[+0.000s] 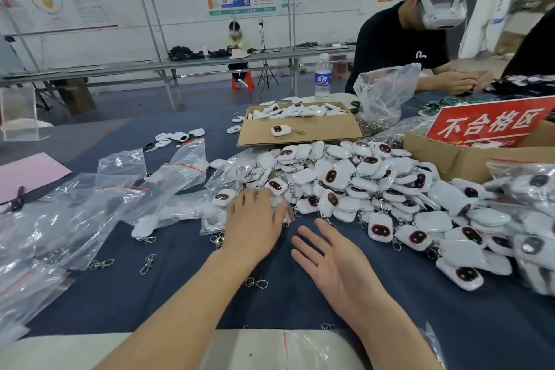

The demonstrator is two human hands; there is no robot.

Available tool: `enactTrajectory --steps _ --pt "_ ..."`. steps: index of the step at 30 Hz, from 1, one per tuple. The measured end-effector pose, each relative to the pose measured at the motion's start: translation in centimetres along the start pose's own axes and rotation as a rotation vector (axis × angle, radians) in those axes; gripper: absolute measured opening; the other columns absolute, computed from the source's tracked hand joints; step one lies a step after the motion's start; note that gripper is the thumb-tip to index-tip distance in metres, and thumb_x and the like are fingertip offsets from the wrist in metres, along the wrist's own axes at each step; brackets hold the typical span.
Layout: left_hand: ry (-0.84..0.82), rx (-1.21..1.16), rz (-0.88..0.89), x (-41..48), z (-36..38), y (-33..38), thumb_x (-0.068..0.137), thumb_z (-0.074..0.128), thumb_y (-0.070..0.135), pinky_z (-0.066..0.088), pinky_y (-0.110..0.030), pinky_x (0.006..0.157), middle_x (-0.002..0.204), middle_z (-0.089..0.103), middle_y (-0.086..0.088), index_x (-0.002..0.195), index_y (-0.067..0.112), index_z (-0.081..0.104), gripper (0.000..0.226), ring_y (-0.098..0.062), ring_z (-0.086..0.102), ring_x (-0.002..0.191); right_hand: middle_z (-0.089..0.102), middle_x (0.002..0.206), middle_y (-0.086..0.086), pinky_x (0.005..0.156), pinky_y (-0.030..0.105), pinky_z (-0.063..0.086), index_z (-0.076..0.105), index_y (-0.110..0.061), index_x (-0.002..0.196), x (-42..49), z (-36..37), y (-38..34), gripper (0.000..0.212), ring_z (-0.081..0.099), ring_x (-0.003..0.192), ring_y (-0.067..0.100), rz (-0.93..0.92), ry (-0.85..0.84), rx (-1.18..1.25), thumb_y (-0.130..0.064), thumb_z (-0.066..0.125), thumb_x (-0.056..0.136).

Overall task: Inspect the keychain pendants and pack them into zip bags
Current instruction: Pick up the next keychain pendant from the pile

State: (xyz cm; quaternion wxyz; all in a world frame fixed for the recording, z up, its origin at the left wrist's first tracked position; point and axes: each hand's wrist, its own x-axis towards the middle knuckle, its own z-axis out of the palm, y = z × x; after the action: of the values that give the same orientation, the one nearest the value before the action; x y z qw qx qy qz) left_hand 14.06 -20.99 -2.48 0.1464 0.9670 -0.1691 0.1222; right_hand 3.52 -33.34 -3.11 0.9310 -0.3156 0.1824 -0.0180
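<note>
I saw my left hand lying palm-down at the near edge of the heap of keychain pendants, its fingers straight, slightly apart, resting on the pendants there. My right hand hung just beside it over the blue counter, fingers spread, holding nothing. Clear zip bags lay scattered left of the heap.

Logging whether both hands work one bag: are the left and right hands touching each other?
Apart. The head view shows a strip of blue tablecloth between the left hand and the fingertips of the right hand.
</note>
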Motion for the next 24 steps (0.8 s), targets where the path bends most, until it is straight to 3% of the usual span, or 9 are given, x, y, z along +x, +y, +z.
enactTrajectory --steps 6,12,19,24 --pt "0.162 -0.050 0.042 4.6 -1.4 1.1 0.106 0.039 0.033 0.040 -0.042 0.098 0.125 0.057 -0.011 0.124 0.013 0.058 0.032 -0.031 0.050 0.117 0.063 0.132 0.021 0.089 0.048 0.056 0.044 -0.016 0.146 1.0 -0.7 -1.4 0.043 0.065 0.114 0.039 0.095 -0.047 0.024 -0.023 0.051 0.105" --pt "-0.068 0.030 0.063 7.4 -0.6 2.6 0.106 0.035 0.035 0.040 -0.044 0.097 0.127 0.055 -0.014 0.129 0.011 0.051 0.037 -0.033 0.048 0.119 0.070 0.122 0.020 0.088 0.050 0.057 0.050 -0.020 0.131 1.3 -1.2 -2.0 0.031 0.069 0.110 0.040 0.148 -0.080 0.030 -0.026 0.055 0.101" --pt "-0.239 0.015 0.200 6.0 0.0 0.6 0.105 0.046 0.028 0.037 -0.037 0.104 0.147 0.038 -0.013 0.148 0.015 0.040 0.045 -0.032 0.044 0.131 0.066 0.128 0.021 0.089 0.050 0.055 0.041 -0.017 0.149 1.5 -1.1 -2.0 0.048 0.067 0.110 0.039 0.139 -0.095 0.008 -0.025 0.053 0.103" --pt "-0.221 -0.013 0.221 3.7 -1.1 -0.3 0.105 0.048 0.031 0.043 -0.033 0.098 0.143 0.048 -0.006 0.147 0.019 0.044 0.044 -0.025 0.054 0.123 0.065 0.130 0.021 0.087 0.048 0.057 0.040 -0.016 0.150 1.4 -1.0 -1.8 0.050 0.067 0.111 0.038 0.114 -0.099 0.003 -0.023 0.053 0.103"
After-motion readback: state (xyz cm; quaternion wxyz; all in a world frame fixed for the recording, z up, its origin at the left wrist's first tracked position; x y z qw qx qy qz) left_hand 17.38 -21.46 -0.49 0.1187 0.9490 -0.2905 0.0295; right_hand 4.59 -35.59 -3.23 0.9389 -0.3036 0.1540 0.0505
